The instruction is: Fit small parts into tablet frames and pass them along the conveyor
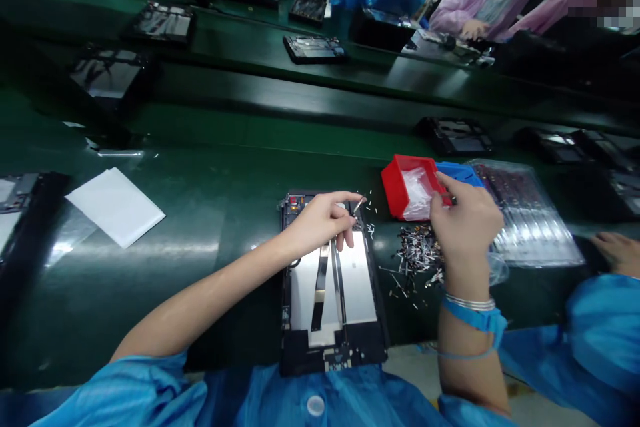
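Observation:
An opened tablet [330, 293] lies face down on the green belt in front of me, its black frame and silver inner plates showing. My left hand [323, 223] hovers over its top edge and pinches a small silver part [359, 205] between thumb and forefinger. My right hand [465, 220] is curled over a heap of small silver parts [417, 253] just right of the tablet, fingers closed; what it holds is hidden. A red bin [400, 180] with a clear bag inside stands behind that hand.
A blue bin [460, 172] and a plastic-wrapped tray [530, 220] sit to the right, near another person's hand [617, 250]. White sheet [115, 205] lies at left. More open tablets [315, 49] rest on the far belt, where several people in blue coats work.

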Demonstrator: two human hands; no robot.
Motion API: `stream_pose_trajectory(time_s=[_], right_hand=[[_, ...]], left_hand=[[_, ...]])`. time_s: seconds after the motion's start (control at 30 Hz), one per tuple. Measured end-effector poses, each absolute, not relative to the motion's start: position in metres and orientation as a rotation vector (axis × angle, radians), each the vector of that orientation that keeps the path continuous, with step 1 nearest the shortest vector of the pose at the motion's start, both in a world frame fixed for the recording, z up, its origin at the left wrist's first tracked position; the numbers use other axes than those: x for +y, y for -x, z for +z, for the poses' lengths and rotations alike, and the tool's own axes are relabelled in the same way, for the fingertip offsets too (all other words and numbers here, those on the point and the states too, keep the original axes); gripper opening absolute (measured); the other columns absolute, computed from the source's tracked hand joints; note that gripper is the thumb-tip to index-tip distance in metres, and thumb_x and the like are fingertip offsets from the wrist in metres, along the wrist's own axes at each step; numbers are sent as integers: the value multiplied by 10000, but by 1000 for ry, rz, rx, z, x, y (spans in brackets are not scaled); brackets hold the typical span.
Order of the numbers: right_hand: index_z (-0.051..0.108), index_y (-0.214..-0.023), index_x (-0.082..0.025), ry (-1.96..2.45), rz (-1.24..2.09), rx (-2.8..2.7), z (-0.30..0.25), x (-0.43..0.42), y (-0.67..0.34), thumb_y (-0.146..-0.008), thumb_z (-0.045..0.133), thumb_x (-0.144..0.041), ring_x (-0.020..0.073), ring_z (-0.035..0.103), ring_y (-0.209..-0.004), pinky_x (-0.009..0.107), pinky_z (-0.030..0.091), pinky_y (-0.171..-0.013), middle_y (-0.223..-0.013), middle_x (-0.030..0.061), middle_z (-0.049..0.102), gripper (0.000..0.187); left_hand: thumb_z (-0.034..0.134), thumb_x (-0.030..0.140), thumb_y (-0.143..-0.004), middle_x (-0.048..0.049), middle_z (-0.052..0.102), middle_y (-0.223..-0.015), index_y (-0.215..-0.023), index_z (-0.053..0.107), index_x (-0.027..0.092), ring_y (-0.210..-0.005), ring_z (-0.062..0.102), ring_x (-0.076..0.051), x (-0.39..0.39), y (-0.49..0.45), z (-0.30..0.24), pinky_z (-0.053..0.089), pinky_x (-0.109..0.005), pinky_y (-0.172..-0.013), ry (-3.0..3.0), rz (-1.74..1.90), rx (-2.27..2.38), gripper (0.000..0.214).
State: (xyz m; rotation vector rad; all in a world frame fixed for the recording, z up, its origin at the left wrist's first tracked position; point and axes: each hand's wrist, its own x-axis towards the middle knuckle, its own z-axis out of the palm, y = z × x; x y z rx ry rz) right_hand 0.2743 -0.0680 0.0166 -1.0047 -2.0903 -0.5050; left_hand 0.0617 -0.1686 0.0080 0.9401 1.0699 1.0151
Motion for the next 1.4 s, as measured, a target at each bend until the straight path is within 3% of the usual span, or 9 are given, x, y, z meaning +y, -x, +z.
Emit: stream_pose_trajectory(time_s=[0.13,0.3,0.5,0.67,0.77,0.87,1.07,1.23,1.4], right_hand=[[646,-1226,-271,679,-359,-2288,21,-90,-254,-829,622,-124,225,650,-848,373,530,-740,-1010,65,730,424],[706,-961,-244,454,-289,-2335,28,-122,-226,-835,603,-66,200,636,-770,338,540,-663,-853,45,737,242],[692,-889,-266,361,-41,-2251,32,-139,-222,-792,665,-50,184,646,-721,338,525,-629,-813,21,742,238],[710,-766,-252,635,646,-2117,32,-160,-206,-791,692,-128,182,674,-770,348,539,-668,-810,16,738,128],[715,-707,-219,838,1281,-1992,23,-167,-194,-738,735,-192,164,671,-683,288,530,-558,-727,19,725,45],[704,-675,-199,984,1660,-1861,9,-170,-185,-677,772,-240,125,630,-575,231,477,-458,-685,14,711,79],[679,-829,-186,1159,1713,-1846,-6,-172,-179,-648,781,-250,88,583,-535,213,463,-474,-651,-21,666,218],[687,-840,-182,1137,1631,-1981,-5,-170,-177,-679,740,-231,95,581,-555,212,430,-466,-645,-16,656,177],[680,-841,-180,1152,1538,-2056,-2,-173,-176,-699,711,-208,94,562,-536,220,421,-466,-651,-10,665,148]], left_hand=[[518,79,-838,9,641,-531,-1279,545,58,-382,518,-77,-171,-59,17,349,-163,-401,-874,1023,977,443],[509,56,-835,21,627,-515,-1342,485,41,-374,524,-94,-184,-63,29,410,-180,-425,-925,956,1004,508],[578,125,-834,1,678,-635,-1374,512,121,-474,587,-109,-223,-48,50,467,-205,-502,-1027,881,1000,544],[637,283,-852,-42,733,-854,-1333,562,178,-742,676,-171,-274,-22,42,513,-259,-660,-1073,1075,1370,497],[586,302,-900,-83,702,-1098,-1317,551,197,-922,672,-191,-302,-12,12,516,-279,-746,-1019,1450,1776,432],[559,228,-912,-95,665,-1175,-1263,569,201,-1017,649,-204,-321,-15,-21,530,-297,-778,-1141,1552,2019,353],[486,73,-895,-148,647,-1221,-1263,559,147,-1109,633,-233,-335,-29,-47,539,-381,-935,-1918,1283,1899,382],[433,0,-831,-195,623,-1267,-1302,526,110,-1103,634,-293,-333,-25,-52,576,-406,-830,-2264,1029,1887,492],[404,-6,-822,-179,630,-1267,-1281,556,144,-1063,649,-279,-329,-24,-53,568,-366,-770,-2368,866,1938,507]])
